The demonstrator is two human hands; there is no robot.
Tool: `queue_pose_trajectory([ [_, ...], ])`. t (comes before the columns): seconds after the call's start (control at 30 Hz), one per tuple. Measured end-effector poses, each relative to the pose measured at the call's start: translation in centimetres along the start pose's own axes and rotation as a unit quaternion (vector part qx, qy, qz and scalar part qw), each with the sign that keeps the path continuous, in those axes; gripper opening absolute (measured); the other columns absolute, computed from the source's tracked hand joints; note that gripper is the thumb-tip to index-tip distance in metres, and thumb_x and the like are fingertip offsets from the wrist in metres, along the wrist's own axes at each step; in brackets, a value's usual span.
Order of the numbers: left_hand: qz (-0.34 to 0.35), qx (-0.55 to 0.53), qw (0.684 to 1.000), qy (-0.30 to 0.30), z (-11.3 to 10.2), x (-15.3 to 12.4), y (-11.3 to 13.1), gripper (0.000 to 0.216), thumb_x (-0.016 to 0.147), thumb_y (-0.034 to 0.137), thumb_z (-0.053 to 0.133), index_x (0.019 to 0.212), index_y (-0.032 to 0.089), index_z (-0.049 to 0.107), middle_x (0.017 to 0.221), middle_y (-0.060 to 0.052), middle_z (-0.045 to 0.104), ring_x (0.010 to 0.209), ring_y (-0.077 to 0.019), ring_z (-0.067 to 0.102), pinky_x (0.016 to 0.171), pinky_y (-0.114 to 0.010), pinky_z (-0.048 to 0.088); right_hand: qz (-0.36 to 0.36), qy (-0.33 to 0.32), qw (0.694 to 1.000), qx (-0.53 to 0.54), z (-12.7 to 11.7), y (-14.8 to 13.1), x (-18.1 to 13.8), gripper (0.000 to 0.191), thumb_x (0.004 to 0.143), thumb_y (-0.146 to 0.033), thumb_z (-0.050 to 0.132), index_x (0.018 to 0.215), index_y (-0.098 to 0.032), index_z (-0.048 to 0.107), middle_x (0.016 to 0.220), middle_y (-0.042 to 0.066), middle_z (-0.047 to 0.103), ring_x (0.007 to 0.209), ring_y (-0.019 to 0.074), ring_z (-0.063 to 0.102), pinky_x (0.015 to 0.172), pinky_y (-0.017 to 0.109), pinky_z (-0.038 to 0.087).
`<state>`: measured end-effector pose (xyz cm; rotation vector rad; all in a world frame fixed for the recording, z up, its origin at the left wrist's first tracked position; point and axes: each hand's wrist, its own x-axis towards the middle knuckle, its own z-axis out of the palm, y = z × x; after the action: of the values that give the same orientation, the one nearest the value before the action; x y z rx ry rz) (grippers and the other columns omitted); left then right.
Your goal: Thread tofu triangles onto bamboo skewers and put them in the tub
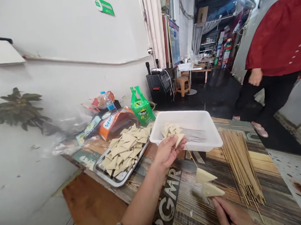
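Left hand (168,151) pinches tofu triangle (179,138) at skewer tip, fingers curled, steadying piece for piercing. Right hand (232,215) grips bamboo skewer (193,160) at butt end; two triangles (207,182) already threaded near it. White tub (208,143) just beyond left hand, holding finished sticks. Metal tray (113,179) of cut triangles left of left hand; loose skewer pile (242,168) above right hand, within reach. Tabletop lettering reads "DGMR" (167,199), between forearms. Green bag (141,108) print illegible.

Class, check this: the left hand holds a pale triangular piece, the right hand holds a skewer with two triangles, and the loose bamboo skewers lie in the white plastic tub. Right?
Not quite. The head view shows the loose bamboo skewers lying on the wooden table, right of the white plastic tub. The rest holds.
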<state>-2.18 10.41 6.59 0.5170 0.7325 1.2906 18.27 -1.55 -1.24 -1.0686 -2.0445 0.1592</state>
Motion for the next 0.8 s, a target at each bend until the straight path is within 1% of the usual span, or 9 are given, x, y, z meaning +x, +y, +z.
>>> queue_pose_trajectory([
  [0.1, 0.007, -0.008, 1.0, 0.001, -0.3, 0.1, -0.1, 0.016, 0.072, 0.018, 0.063, 0.083, 0.012, 0.053, 0.089, -0.01, 0.065, 0.088, -0.0193, 0.063, 0.069, -0.023, 0.051, -0.012, 0.016, 1.0, 0.001, 0.1, 0.0, -0.1, 0.018, 0.086, -0.021, 0.043, 0.089, -0.015, 0.06, 0.071, 0.005, 0.07, 0.059, 0.0124, 0.066, 0.054, 0.016, 0.051],
  [0.23, 0.008, -0.011, 1.0, 0.016, -0.5, 0.1, -0.2, 0.019, 0.069, 0.015, 0.066, 0.083, 0.012, 0.053, 0.083, -0.006, 0.064, 0.087, -0.021, 0.063, 0.071, -0.026, 0.052, -0.019, 0.03, 0.999, 0.013, 0.2, -0.4, 0.2, 0.016, 0.087, -0.019, 0.042, 0.092, -0.016, 0.057, 0.07, 0.005, 0.07, 0.058, 0.013, 0.066, 0.052, 0.017, 0.051],
  [0.37, -0.001, -0.008, 1.0, 0.025, -0.5, 0.1, -0.3, 0.018, 0.07, 0.016, 0.066, 0.083, 0.012, 0.054, 0.083, -0.006, 0.064, 0.084, -0.0205, 0.064, 0.072, -0.028, 0.052, -0.014, 0.023, 1.0, 0.013, 0.3, -0.4, 0.1, 0.017, 0.087, -0.02, 0.041, 0.092, -0.016, 0.056, 0.072, 0.005, 0.07, 0.058, 0.013, 0.066, 0.054, 0.017, 0.051],
  [0.53, -0.011, -0.007, 0.999, 0.035, -0.3, 0.0, -0.4, 0.016, 0.07, 0.016, 0.065, 0.082, 0.011, 0.055, 0.082, -0.007, 0.065, 0.08, -0.019, 0.065, 0.071, -0.028, 0.053, -0.015, 0.031, 0.999, 0.015, 0.3, -0.5, 0.1, 0.017, 0.087, -0.02, 0.041, 0.09, -0.016, 0.058, 0.068, 0.004, 0.07, 0.057, 0.0127, 0.066, 0.053, 0.016, 0.051],
  [0.7, -0.012, -0.007, 0.999, 0.034, -0.2, -0.1, -0.4, 0.016, 0.07, 0.016, 0.065, 0.082, 0.011, 0.055, 0.083, -0.007, 0.065, 0.081, -0.019, 0.064, 0.072, -0.028, 0.053, -0.006, 0.046, 0.999, 0.023, 0.1, -0.9, 0.6, 0.018, 0.087, -0.021, 0.041, 0.086, -0.016, 0.059, 0.066, 0.003, 0.069, 0.054, 0.0122, 0.066, 0.051, 0.016, 0.051],
  [0.8, -0.012, -0.003, 0.999, 0.036, -0.1, 0.0, -0.5, 0.016, 0.07, 0.016, 0.065, 0.083, 0.011, 0.055, 0.083, -0.007, 0.065, 0.081, -0.019, 0.065, 0.073, -0.029, 0.053, -0.01, 0.042, 0.999, 0.014, 0.0, -1.0, 0.8, 0.02, 0.088, -0.022, 0.04, 0.084, -0.016, 0.059, 0.066, 0.003, 0.069, 0.055, 0.0124, 0.066, 0.051, 0.016, 0.05],
])
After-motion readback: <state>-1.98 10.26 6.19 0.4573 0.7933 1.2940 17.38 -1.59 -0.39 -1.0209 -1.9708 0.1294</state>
